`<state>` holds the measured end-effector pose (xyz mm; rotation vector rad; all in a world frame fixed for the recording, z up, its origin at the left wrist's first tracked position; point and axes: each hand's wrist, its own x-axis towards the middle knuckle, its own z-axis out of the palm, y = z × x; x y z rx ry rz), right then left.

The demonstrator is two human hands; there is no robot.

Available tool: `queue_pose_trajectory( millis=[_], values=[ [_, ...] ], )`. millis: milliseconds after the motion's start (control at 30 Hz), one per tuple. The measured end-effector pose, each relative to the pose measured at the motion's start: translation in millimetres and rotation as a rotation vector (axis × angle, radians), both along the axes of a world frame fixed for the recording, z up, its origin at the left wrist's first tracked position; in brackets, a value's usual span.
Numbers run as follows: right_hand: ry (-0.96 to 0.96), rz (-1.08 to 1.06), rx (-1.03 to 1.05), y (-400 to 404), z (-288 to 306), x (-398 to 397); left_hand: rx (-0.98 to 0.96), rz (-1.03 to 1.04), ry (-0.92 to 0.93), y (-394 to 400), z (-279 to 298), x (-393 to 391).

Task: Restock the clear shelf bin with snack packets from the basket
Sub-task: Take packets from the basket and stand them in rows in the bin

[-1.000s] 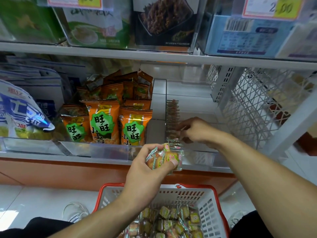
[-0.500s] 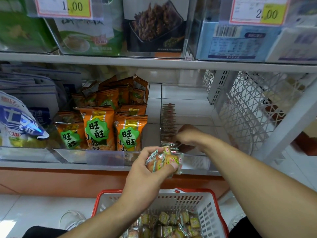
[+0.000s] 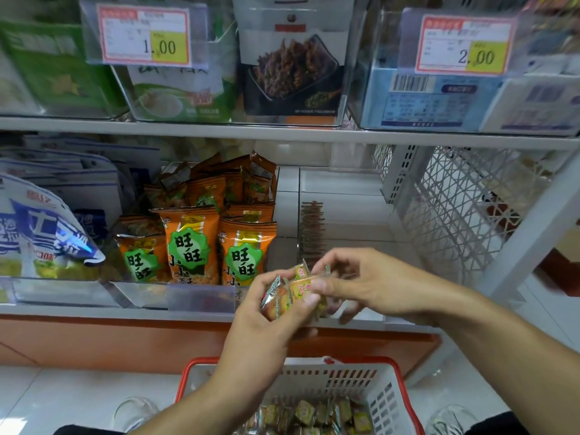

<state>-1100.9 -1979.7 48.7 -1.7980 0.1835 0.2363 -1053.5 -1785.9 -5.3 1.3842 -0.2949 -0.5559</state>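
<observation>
- The snack packets (image 3: 290, 295) look light, crinkly and slippery, so pinch one by its edge.
- Your left hand (image 3: 266, 328) grips the bunch in front of the clear shelf bin (image 3: 342, 196).
- Your right hand (image 3: 361, 281) pinches the top packet.
- More lie in the basket (image 3: 386, 394) below.

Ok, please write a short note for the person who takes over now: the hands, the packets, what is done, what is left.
Left hand: grips a bunch of snack packets in front of the shelf edge.
Right hand: fingers pinch one packet of that bunch.
Clear shelf bin: one thin row of packets stands along its left wall; the rest looks bare.
Basket: many packets remain.
Left to do: place the held bunch, then keep loading from the basket.
</observation>
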Motion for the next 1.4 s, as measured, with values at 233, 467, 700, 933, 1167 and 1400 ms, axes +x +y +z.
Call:
queue_pose_trajectory(
  millis=[233, 467, 700, 933, 1167, 1400],
  values=[
    [0.038, -0.200, 0.291, 11.8, -5.7, -8.2, -0.188, -0.020, 0.206, -3.3, 11.9, 8.2],
    [0.139, -0.214, 0.432, 5.9, 2.3, -14.8, -0.269, -0.034, 0.207, -3.1, 13.8, 9.8],
    [0.149, -0.178, 0.506, 12.8, -6.2, -19.5, -0.199, 0.007, 0.099, -4.4, 9.7, 6.2],
    [0.089, -0.160, 0.451, 0.9, -0.8, -22.6, -0.090, -0.003, 0.013, -1.8, 2.1, 9.2],
    [0.154, -0.171, 0.581, -2.5, -0.2, -24.1, -0.027, -0.148, -0.059, 1.3, 5.9, 7.1],
    [0.176, -0.126, 0.580, -7.6, 3.2, -23.3, -0.044, -0.172, -0.050, 4.3, 8.5, 8.6]
  ],
)
